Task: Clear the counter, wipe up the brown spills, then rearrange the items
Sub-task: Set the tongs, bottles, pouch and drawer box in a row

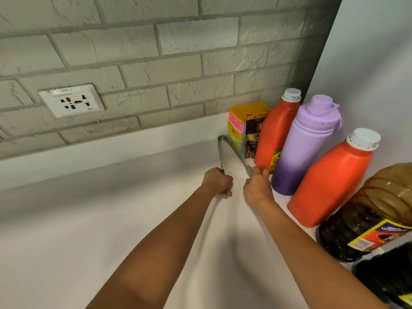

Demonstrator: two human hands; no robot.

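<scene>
At the lower right edge of the frame lies a dark ribbed jug [365, 221] with a yellow label, and below it something black that is too cropped to name. Both forearms reach up from the bottom centre over the white counter [89, 219], where no brown spill shows.

At mid-frame the left hand [219, 182] is curled tight round one arm of the metal tongs [231, 152], low on its length. The right hand [257, 186] meets the other arm near its tip; its fingers look fairly straight, and I cannot tell whether they pinch the metal or only press on it. The tongs are spread in a V, with the hinged bend pointing away towards the wall, just beside the row of items.

The tongs look light, stiff and springy, and bare steel is likely slick. Holding both arms, as here, should stop them springing apart; a grip nearer the bend would let one hand carry them.

To the right stand an orange bottle [330, 186] with a white cap, a lilac flask [305, 146], then a second orange bottle [276, 132]. Behind those, in the corner, are a dark pouch [254, 139] and a stack of bright boxes [236, 126]. Farthest off, at upper left, a socket [71, 100] sits in the grey brick wall [178, 63].
</scene>
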